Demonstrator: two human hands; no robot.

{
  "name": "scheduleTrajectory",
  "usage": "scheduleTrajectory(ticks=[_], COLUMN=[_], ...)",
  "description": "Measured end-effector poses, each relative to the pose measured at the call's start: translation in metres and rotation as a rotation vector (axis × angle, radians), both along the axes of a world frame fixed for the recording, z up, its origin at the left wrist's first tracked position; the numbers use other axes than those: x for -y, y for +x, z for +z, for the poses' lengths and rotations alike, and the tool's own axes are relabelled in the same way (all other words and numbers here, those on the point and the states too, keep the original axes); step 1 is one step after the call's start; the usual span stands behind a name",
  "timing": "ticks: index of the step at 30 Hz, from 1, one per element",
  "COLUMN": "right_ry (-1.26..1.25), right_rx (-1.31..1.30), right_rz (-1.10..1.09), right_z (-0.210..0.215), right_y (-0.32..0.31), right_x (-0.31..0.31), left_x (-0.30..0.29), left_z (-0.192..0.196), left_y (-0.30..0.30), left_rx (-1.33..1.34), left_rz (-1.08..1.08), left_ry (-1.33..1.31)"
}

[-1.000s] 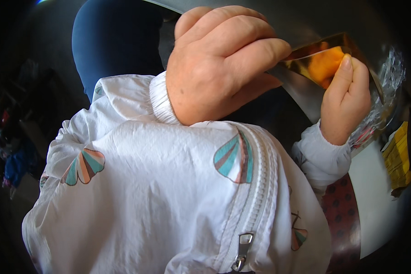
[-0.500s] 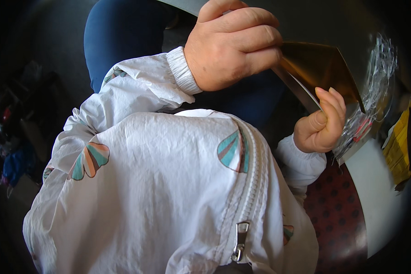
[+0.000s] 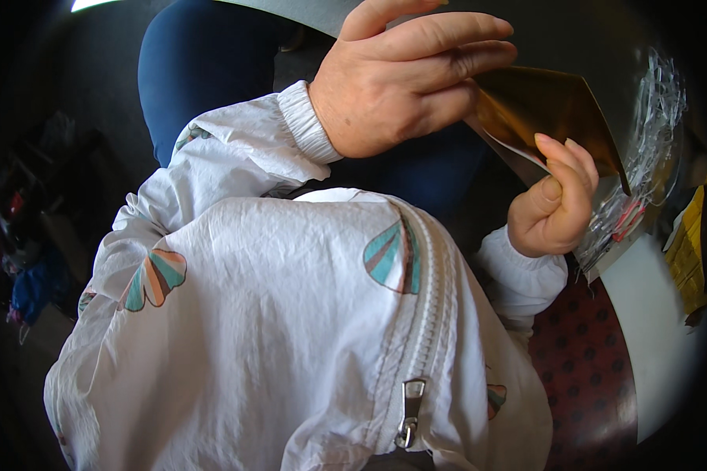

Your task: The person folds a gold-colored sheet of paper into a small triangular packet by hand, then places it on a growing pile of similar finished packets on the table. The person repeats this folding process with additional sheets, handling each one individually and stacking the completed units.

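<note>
A shiny gold sheet [image 3: 554, 106], folded with a pale inner side, is held up at the upper right between my two hands. My left hand [image 3: 408, 86] is at its left end, back of the hand toward me, with the upper fingers fairly straight and the lower ones against the sheet. Its grip on the far side is hidden. My right hand [image 3: 556, 200] pinches the sheet's lower edge, thumb bent in and fingertips lying over the gold face.
A bundle of clear plastic strips [image 3: 652, 149] lies right of the sheet, by a yellow wrapped piece [image 3: 687, 251] on a pale surface [image 3: 644, 314]. Below is a dark red patterned surface [image 3: 585, 361]. Dark clutter with a blue bag [image 3: 35, 290] is at far left.
My left hand's upper fingers have straightened and reach further right over the sheet. My right hand has risen slightly, its fingertips further onto the gold face. The sheet has hardly moved.
</note>
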State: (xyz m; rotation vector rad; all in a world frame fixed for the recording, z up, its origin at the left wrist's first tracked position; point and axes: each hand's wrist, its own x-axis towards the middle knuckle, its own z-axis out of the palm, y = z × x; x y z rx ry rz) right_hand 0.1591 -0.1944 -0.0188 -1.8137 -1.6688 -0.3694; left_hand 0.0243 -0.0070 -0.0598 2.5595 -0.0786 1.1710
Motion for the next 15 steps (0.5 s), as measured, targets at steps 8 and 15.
scheduleTrajectory(ticks=[8, 15], right_ry=[0.042, -0.106], right_rx=[0.052, -0.095], right_rz=[-0.015, -0.342], right_z=[0.000, 0.008], right_y=[0.009, -0.002], right_x=[-0.007, -0.010], left_x=[-0.001, -0.003], left_z=[0.015, 0.001], left_y=[-0.004, 0.005], left_rx=[-0.223, -0.090], left_rz=[-0.064, -0.076], left_ry=[-0.180, -0.292])
